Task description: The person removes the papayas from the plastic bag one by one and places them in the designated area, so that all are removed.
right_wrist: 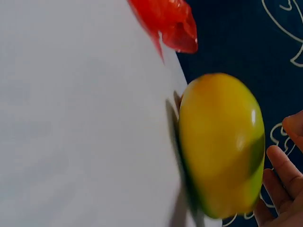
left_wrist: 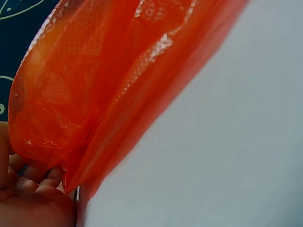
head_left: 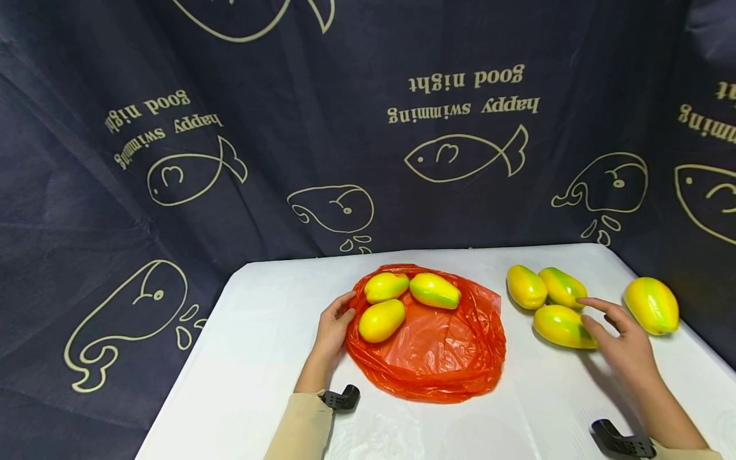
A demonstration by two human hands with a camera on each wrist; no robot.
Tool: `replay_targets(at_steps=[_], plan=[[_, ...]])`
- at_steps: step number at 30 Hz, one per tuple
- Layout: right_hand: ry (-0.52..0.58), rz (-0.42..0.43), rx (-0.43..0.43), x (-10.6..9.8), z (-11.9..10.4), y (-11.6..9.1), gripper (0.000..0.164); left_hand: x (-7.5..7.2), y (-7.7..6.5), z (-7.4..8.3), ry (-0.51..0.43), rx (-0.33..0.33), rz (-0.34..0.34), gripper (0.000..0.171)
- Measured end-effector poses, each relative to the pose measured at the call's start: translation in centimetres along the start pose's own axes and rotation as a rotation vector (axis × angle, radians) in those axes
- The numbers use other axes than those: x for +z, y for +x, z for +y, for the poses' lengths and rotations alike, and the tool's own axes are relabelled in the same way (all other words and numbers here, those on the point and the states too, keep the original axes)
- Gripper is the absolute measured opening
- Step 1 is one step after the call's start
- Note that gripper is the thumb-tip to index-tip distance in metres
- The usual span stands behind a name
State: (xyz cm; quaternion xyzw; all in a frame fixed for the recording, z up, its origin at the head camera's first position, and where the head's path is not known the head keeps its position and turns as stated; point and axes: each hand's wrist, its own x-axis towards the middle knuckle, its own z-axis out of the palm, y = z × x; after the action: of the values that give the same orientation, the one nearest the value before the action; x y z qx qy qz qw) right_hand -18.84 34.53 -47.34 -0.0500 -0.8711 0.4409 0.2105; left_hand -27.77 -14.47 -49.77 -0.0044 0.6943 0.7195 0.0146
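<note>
On the white table lies a red plastic bag (head_left: 428, 348), spread out with its edge rolled into a ring. Inside it are three smooth yellow-green oblong fruits, the nearest fruit (head_left: 382, 321) at the left. My left hand (head_left: 333, 324) holds the bag's left rim; in the left wrist view the fingers (left_wrist: 54, 177) are bent at the gathered film. To the right, my right hand (head_left: 623, 342) reaches over the front fruit (head_left: 562, 326) of a cluster of three, thumb and fingers apart. The right wrist view shows this fruit (right_wrist: 222, 146) with the fingers beside it, not closed round it.
Two more fruits, a left one (head_left: 526, 287) and a right one (head_left: 562, 287), lie behind the front fruit. A single fruit (head_left: 651, 305) sits near the table's right edge. A dark curtain (head_left: 345, 128) with fish drawings hangs behind the table (head_left: 259, 345).
</note>
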Motion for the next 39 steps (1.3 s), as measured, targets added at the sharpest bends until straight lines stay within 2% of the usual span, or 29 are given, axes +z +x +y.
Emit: replay_targets(at_steps=[6, 14, 23, 28, 33, 39], plan=[[0.014, 0.038, -0.128, 0.6, -1.5, 0.3, 0.031, 0.0, 0.0, 0.0, -0.004, 0.011, -0.002, 0.042], [0.031, 0.011, -0.096, 1.6, -3.7, 0.6, 0.032, 0.0, 0.0, -0.1, 0.031, 0.025, 0.008, 0.041], [0.141, -0.005, -0.181, 3.8, -5.8, 1.1, 0.033, 0.0, 0.1, 0.0, 0.018, 0.014, 0.008, 0.042], [0.212, -0.070, -0.216, 5.3, -6.7, 1.2, 0.037, -0.1, 0.2, -0.1, 0.013, 0.021, 0.002, 0.042], [0.285, -0.137, -0.188, 6.9, -7.6, 1.5, 0.045, -0.2, 0.3, -0.1, 0.007, 0.015, 0.004, 0.042], [0.255, -0.207, -0.093, 8.6, -7.8, 1.8, 0.055, -0.1, 0.2, -0.1, 0.014, 0.010, -0.002, 0.042]])
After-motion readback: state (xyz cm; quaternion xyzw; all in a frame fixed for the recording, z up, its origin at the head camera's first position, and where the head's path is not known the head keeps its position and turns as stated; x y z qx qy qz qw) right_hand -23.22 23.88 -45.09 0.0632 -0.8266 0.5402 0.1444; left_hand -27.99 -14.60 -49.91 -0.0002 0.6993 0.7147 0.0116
